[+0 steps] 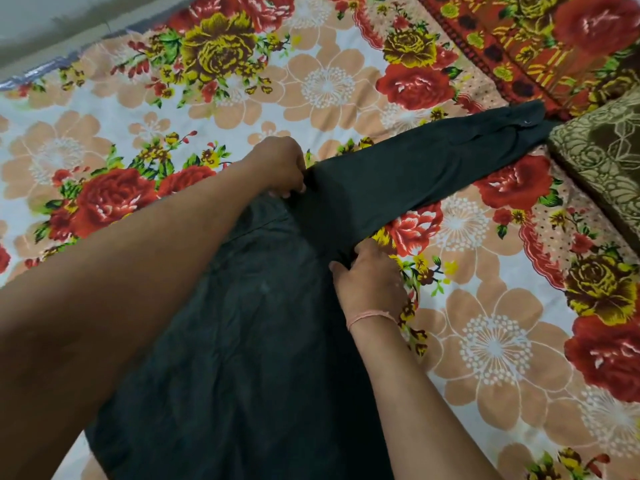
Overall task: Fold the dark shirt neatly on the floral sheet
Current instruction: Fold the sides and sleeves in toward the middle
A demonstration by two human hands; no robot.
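The dark shirt [242, 341] lies flat on the floral sheet [104, 140], its body running from the bottom of the view up to the middle. One long sleeve [415, 171] stretches out to the upper right, and its cuff ends near a brown blanket. My left hand [277, 166] pinches the shirt's upper edge where the sleeve joins the body. My right hand [367, 278] grips the lower edge of that same sleeve at the armpit. My left forearm hides the shirt's left side.
A brown patterned blanket [602, 161] lies folded at the right edge, touching the sleeve's cuff. A red floral cloth [536, 39] covers the upper right corner. The sheet's far edge meets a grey floor [52, 22] at the upper left.
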